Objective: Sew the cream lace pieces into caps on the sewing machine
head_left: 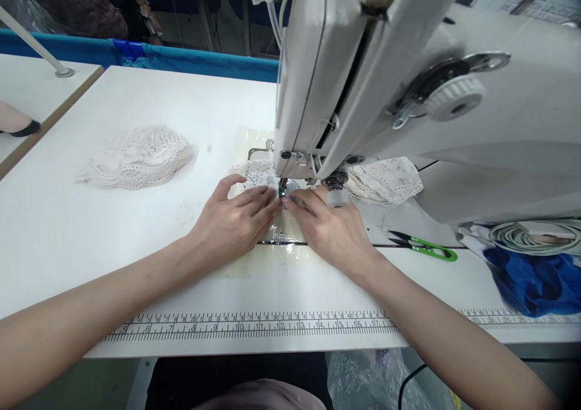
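Note:
A sewing machine (313, 77) stands over the table, its needle and presser foot (282, 187) low between my hands. White lace trim (256, 172) lies at the foot, partly covered by my fingers. On the left of the foot, my left hand (238, 219) is closed, its fingertips on the lace and one outer finger raised. My right hand (333, 231) is also closed, with bent fingers gathered at the lace just right of the foot. The fingertip contact is partly hidden. More lace (385, 181) lies under the machine arm to the right.
A heap of white lace (140, 158) rests at left. Green-handled thread snips (424, 246) lie right of my right hand. Blue cloth (538, 280) and a coiled pale band (535, 237) sit at far right. A printed ruler (258, 325) runs along the front edge.

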The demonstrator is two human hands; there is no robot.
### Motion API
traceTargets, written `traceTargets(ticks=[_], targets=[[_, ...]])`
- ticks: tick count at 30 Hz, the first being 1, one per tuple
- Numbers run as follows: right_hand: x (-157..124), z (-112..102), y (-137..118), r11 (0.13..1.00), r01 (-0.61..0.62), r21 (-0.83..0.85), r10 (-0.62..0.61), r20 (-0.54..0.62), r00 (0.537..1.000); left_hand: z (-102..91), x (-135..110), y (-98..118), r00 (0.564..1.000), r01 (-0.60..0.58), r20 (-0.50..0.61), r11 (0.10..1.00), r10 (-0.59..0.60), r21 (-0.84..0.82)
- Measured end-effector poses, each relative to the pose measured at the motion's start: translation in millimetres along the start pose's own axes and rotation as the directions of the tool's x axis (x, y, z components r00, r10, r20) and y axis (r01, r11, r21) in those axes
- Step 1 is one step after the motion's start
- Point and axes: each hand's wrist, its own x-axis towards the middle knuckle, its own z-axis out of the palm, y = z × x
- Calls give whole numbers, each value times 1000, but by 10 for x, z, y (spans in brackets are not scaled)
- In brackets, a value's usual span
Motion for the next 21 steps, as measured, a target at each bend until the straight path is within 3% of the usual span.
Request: traceTargets(ticks=[5, 21], targets=[[-11, 6, 2, 999, -12, -30, 13, 29, 1000, -3, -2, -1, 1000, 3, -2, 1000, -3, -13], [-22, 4, 12, 999, -6, -32, 4, -47, 999, -6, 0, -12, 1000, 23, 12, 999, -23, -47]])
